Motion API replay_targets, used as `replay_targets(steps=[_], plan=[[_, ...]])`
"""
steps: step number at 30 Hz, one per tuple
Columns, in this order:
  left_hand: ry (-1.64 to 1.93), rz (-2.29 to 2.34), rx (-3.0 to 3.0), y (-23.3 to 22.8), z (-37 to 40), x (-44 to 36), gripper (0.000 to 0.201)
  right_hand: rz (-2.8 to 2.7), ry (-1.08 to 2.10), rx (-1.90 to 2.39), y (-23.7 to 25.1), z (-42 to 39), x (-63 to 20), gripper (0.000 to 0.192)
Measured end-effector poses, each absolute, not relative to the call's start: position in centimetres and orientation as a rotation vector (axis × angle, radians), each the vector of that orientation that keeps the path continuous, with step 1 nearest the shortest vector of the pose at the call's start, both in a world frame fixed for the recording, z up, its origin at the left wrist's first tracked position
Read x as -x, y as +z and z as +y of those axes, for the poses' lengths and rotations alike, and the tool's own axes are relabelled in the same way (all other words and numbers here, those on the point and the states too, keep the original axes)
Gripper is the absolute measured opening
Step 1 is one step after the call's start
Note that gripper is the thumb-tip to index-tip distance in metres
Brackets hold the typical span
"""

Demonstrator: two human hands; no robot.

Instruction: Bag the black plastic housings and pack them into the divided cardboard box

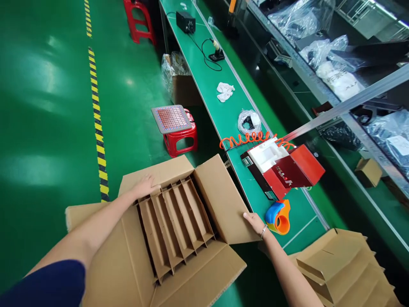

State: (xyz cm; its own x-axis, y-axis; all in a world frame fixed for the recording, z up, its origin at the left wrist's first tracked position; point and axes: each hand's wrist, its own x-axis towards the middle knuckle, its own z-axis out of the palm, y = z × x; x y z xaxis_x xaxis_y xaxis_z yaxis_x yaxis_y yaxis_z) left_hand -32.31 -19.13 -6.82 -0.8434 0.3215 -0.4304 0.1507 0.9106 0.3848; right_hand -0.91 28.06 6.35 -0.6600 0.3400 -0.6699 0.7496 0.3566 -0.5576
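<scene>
An open cardboard box stands in front of me with its flaps folded outward. Inside it sits a cardboard divider that forms several long, narrow slots; no items show in them. My left hand rests at the far-left rim, fingers stretched along the base of the far flap, holding nothing. On the other side, my right hand grips the outer edge of the right flap, thumb on top and the other fingers hidden beneath.
Along the right runs a green workbench carrying a red machine, an orange-and-blue tape dispenser and a soldering iron stand. More folded cardboard lies at lower right. A red stool bears a patterned panel.
</scene>
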Motion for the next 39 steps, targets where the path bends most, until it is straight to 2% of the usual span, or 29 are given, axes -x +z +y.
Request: replay_targets(steps=[3,9,16,20,23,27,30,35,39], plan=[[0.395,2.508,-0.509,-7.3,-20.9,31.4,0.084,2.125,-1.31,-0.88,6.0,28.5,1.5,0.08],[0.305,2.455,-0.484,-9.5,-22.6,33.1,0.068,2.05,-1.313,-0.939,2.6,26.4,-1.3,0.093],[0.316,2.403,-0.432,-10.5,-22.9,33.9,0.058,2.251,-1.113,-1.123,-7.7,17.7,0.5,0.063],[0.285,2.409,-0.437,-9.8,-21.6,34.1,0.056,2.193,-1.173,-1.029,-10.9,13.4,2.8,0.058],[0.262,2.392,-0.471,-8.5,-20.2,34.3,0.053,2.23,-1.167,-0.921,-10.3,11.7,2.4,0.065],[0.219,2.399,-0.523,-6.3,-16.9,35.6,0.044,2.326,-0.939,-0.776,-7.8,12.7,3.2,0.081],[0.201,2.451,-0.566,-5.0,-13.1,37.3,0.042,2.366,-0.863,-0.783,-6.4,16.5,5.8,0.075],[0.222,2.572,-0.65,-3.9,-5.9,38.2,0.055,2.446,-0.763,-0.775,-5.0,24.6,9.5,0.067],[0.208,2.639,-0.677,-3.3,-6.2,34.8,0.07,2.447,-0.732,-0.715,-4.6,27.5,9.6,0.059]])
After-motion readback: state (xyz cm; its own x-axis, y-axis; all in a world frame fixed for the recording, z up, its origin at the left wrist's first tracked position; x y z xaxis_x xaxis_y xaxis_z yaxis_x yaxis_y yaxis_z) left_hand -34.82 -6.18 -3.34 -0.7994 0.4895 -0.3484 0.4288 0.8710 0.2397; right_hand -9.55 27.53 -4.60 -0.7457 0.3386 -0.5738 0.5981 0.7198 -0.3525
